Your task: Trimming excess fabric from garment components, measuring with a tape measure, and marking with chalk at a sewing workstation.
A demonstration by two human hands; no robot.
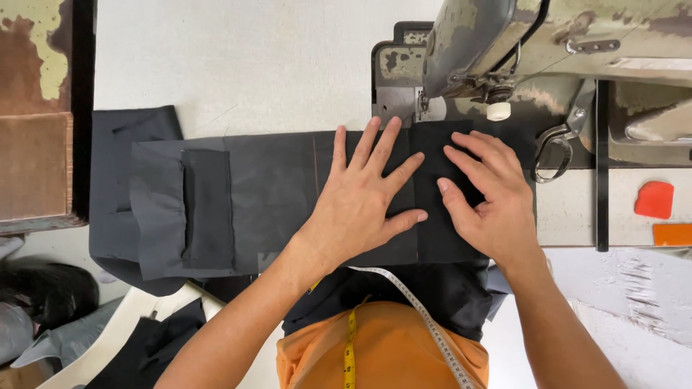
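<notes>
nearest us a measuring tape [404, 295] hangs over our orange shirt. beyond it our left hand [360, 205] and right hand [490, 194] lie flat with fingers spread wide, gripping nothing, pressing the black fabric [274, 187] on the table just near of the sewing machine [504, 43]. scissors [555, 148] lie far right. we judge uneven pressure could skew the layers, and fingertips sit close to the needle.
</notes>
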